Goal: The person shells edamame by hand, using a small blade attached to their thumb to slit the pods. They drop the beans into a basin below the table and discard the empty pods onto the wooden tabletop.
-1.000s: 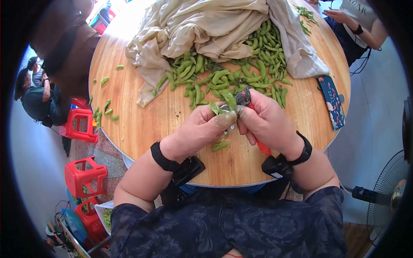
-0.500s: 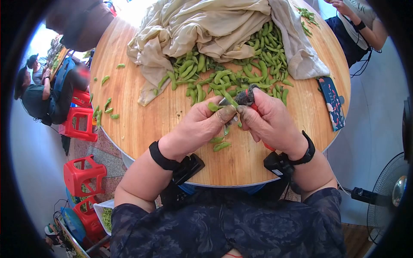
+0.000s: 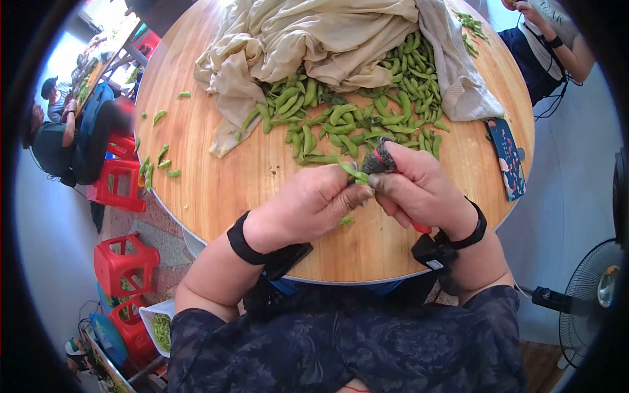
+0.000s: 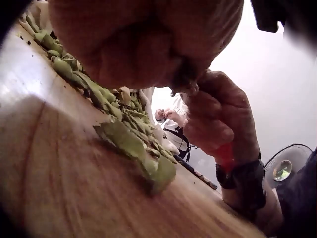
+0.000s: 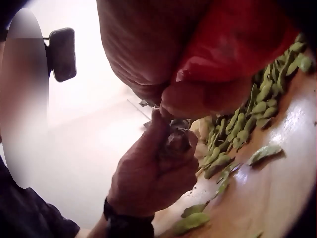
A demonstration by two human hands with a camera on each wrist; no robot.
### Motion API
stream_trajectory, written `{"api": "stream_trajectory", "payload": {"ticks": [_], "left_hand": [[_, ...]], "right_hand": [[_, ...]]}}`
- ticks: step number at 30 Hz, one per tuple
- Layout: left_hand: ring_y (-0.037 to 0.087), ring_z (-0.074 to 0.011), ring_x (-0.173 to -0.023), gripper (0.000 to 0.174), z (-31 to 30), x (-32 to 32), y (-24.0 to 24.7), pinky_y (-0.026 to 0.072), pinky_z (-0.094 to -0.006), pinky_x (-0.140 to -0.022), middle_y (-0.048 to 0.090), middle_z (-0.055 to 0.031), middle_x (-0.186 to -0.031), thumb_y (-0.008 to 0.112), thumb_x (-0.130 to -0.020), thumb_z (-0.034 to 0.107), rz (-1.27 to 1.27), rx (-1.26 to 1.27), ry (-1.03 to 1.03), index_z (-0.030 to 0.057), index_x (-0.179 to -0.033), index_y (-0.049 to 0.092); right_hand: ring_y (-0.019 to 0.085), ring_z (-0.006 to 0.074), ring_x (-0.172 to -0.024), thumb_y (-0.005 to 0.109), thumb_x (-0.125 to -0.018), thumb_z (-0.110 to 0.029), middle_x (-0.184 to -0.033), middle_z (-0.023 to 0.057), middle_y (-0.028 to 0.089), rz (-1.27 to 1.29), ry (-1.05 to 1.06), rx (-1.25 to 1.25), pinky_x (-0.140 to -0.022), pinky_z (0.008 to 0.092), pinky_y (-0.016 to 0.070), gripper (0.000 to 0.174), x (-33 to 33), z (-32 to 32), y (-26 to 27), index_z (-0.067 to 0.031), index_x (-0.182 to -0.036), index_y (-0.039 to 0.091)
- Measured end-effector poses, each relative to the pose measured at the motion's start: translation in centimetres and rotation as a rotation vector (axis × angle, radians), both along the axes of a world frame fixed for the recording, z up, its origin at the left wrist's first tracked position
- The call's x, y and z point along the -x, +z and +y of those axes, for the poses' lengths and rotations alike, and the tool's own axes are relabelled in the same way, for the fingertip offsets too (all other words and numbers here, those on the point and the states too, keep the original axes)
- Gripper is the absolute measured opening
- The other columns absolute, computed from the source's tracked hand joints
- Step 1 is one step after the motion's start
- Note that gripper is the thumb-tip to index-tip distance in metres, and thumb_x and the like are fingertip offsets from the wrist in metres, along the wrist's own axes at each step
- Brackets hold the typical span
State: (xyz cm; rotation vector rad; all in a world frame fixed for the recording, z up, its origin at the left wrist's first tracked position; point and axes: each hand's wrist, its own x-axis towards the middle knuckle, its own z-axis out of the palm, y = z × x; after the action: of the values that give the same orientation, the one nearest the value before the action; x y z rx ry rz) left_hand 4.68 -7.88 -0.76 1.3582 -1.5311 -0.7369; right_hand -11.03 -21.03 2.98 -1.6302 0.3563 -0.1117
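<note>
Over the front half of the table, the left hand (image 3: 311,203) pinches a green pod (image 3: 354,173) between thumb and fingers. Close against it, the right hand (image 3: 426,190) has its fingers curled round a red-handled tool (image 3: 420,227) with a dark wrapped upper part (image 3: 379,160). The right thumb tip meets the pod. In the right wrist view the red handle (image 5: 218,44) shows in the right hand; the tool's working end is mostly hidden between the hands. Empty-looking pods (image 4: 136,148) lie on the table below the left hand.
A heap of green pods (image 3: 419,85) lies beyond the hands, partly under a beige cloth (image 3: 295,46). A floral phone-like case (image 3: 506,157) rests at the table's right edge. Red stools (image 3: 124,262) stand left, a fan (image 3: 593,295) right. Other people are in the background.
Both hands have shifted slightly right and down. The pod pieces that showed at the left fingertips are gone from there, and a pod now lies across between the two thumbs.
</note>
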Motion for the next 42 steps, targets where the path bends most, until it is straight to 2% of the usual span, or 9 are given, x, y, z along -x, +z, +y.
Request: {"api": "stream_trajectory", "payload": {"ticks": [5,10,18,21,24,27,30,36,42], "left_hand": [[0.048,-0.0217,-0.055,0.025,0.1,-0.5,0.4,0.0398,-0.0360,-0.052,0.053,-0.0121,-0.066,0.052,-0.094,0.021,0.133,-0.148,-0.147,-0.0009,-0.083,0.057],[0.046,-0.0117,-0.062,0.023,0.0,0.0,0.7,0.0405,-0.0321,-0.056,0.053,-0.0054,-0.069,0.043,-0.093,0.014,0.483,-0.091,-0.195,-0.0001,-0.084,0.059],[0.046,-0.0101,-0.065,0.021,0.0,-1.0,-0.8,0.0413,-0.0280,-0.060,0.052,-0.0016,-0.070,0.042,-0.084,0.008,0.330,-0.124,-0.126,0.0006,-0.090,0.060],[0.045,-0.0097,-0.062,0.021,-0.1,-0.7,0.7,0.0386,-0.0261,-0.057,0.053,-0.0013,-0.074,0.042,-0.080,0.008,0.455,-0.270,-0.058,0.0007,-0.089,0.059],[0.038,-0.0073,-0.053,0.020,-0.3,-1.3,0.3,0.0303,-0.0226,-0.047,0.053,-0.0025,-0.077,0.042,-0.078,0.012,0.612,-0.415,0.032,0.0034,-0.085,0.058],[0.035,-0.0075,-0.050,0.018,-0.4,-2.5,0.5,0.0267,-0.0200,-0.043,0.050,-0.0041,-0.070,0.039,-0.083,0.015,1.307,-0.212,0.097,0.0044,-0.086,0.053],[0.037,-0.0129,-0.048,0.021,-0.4,-5.3,0.3,0.0302,-0.0253,-0.045,0.051,-0.0074,-0.072,0.037,-0.082,0.016,1.420,0.045,-0.041,0.0039,-0.086,0.054],[0.038,-0.0149,-0.049,0.022,-0.7,-5.4,0.9,0.0308,-0.0269,-0.046,0.050,-0.0079,-0.071,0.037,-0.082,0.015,1.419,0.039,0.169,0.0027,-0.087,0.055],[0.037,-0.0116,-0.047,0.023,-0.8,-5.8,0.5,0.0277,-0.0242,-0.044,0.049,-0.0057,-0.068,0.042,-0.090,0.024,1.459,0.005,0.187,0.0056,-0.084,0.053]], "right_hand": [[0.046,0.0057,-0.040,0.044,-0.095,-0.010,-0.058,-0.0007,0.052,0.127,0.078,-0.504,-0.037,0.0187,0.0358,0.009,-0.2,0.3,1.3,-0.0083,-0.089,0.051],[0.051,0.0074,-0.046,0.050,-0.088,-0.007,-0.057,0.0002,0.051,-0.033,-0.069,0.108,-0.041,0.0236,0.0396,0.003,-0.3,2.3,0.4,-0.0038,-0.088,0.049],[0.052,0.0313,-0.049,0.056,-0.082,-0.004,-0.059,0.0131,0.047,-0.302,-0.124,0.724,-0.048,0.0340,0.0428,0.011,-0.3,3.0,-2.2,-0.0028,-0.087,0.047],[0.053,0.0302,-0.050,0.057,-0.083,-0.005,-0.059,0.0132,0.048,-0.251,-0.186,0.530,-0.047,0.0344,0.0417,0.012,-0.4,2.7,-1.7,-0.0029,-0.088,0.046],[0.053,0.0318,-0.051,0.055,-0.084,-0.005,-0.059,0.0137,0.048,-0.003,-0.295,-0.066,-0.047,0.0350,0.0405,0.011,-0.4,2.1,0.4,-0.0029,-0.087,0.045],[0.056,0.0357,-0.058,0.055,-0.084,-0.007,-0.065,0.0152,0.055,0.021,-0.204,0.645,-0.051,0.0373,0.0456,0.009,-0.7,1.4,-1.3,-0.0040,-0.086,0.047],[0.058,0.0370,-0.064,0.058,-0.081,-0.009,-0.071,0.0160,0.057,-0.085,-0.087,1.006,-0.055,0.0413,0.0480,0.012,-1.1,1.8,-2.1,-0.0049,-0.086,0.048],[0.059,0.0350,-0.071,0.059,-0.079,-0.010,-0.078,0.0160,0.055,-0.146,0.184,0.923,-0.060,0.0436,0.0481,0.013,-1.9,3.7,-3.1,-0.0060,-0.089,0.050],[0.058,0.0377,-0.071,0.061,-0.079,-0.011,-0.087,0.0193,0.054,-0.066,-0.039,1.183,-0.060,0.0426,0.0473,0.021,-5.3,2.4,-3.3,-0.0026,-0.093,0.047]]}}
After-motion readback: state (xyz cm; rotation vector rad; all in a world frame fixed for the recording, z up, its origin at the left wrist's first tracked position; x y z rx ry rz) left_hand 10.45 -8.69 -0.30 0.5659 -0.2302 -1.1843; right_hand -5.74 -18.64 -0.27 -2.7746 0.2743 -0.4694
